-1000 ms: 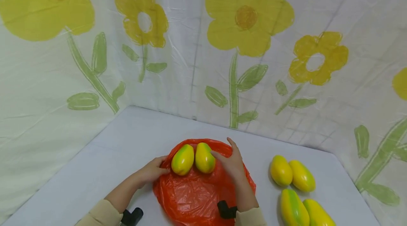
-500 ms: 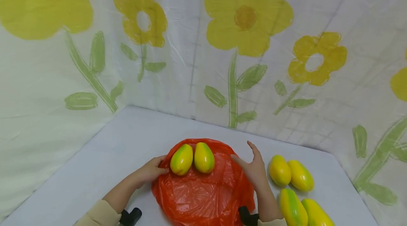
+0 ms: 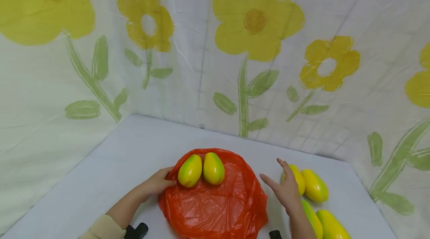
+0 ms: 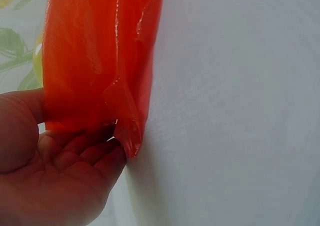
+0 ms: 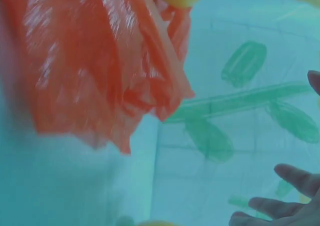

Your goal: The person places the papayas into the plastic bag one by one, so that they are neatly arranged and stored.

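A red plastic bag (image 3: 215, 205) lies spread on the table, its mouth facing up. Two yellow-green mangoes, a left one (image 3: 190, 171) and a right one (image 3: 214, 168), rest side by side at its far part. My left hand (image 3: 155, 186) holds the bag's left edge; the left wrist view has the thumb and fingers (image 4: 87, 153) on either side of the red film. My right hand (image 3: 286, 189), fingers spread and holding nothing, is right of the bag. It overlaps a mango (image 3: 299, 179) in the head view, beside another mango (image 3: 314, 185).
Nearer me on the right lie two more mangoes, one with a green stripe (image 3: 313, 218) partly behind the right forearm, the other yellow (image 3: 332, 225). The white table (image 3: 161, 134) ends at a flower-printed curtain (image 3: 188, 63) at the back and left.
My right hand has left the right mango in the bag and moved right, past the bag's edge to the loose mangoes. The left hand stays at the bag's left edge.
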`<action>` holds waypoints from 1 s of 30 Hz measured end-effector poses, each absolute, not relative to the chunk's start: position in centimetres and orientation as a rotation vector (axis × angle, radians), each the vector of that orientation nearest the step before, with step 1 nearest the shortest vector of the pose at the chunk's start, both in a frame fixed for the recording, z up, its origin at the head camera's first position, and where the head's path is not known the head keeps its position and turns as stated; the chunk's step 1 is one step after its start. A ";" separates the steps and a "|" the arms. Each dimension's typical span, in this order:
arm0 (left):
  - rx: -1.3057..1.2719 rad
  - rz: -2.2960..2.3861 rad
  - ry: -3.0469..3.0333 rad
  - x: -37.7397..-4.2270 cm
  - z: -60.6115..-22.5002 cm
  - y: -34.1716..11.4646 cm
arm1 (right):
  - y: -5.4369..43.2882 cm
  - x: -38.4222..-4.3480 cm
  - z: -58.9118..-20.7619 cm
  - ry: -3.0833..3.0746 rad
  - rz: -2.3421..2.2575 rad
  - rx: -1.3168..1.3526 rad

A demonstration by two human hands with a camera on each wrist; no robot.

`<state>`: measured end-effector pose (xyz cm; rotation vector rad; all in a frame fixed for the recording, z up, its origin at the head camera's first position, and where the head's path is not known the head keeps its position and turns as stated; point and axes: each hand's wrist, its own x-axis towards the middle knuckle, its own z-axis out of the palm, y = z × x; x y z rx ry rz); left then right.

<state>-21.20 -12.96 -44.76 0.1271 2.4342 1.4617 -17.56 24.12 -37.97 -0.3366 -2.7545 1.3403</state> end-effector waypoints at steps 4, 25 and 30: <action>0.123 1.464 2.435 -21.2 -44.8 -12.9 | 25.4 -16.7 -37.7 -2.796 1.300 -0.380; 0.103 1.469 2.429 -21.1 -44.6 -12.8 | 30.5 -12.6 -39.2 -2.937 1.169 -0.695; 0.104 1.467 2.429 -21.1 -44.7 -12.8 | 31.2 -11.9 -39.7 -2.934 1.164 -0.684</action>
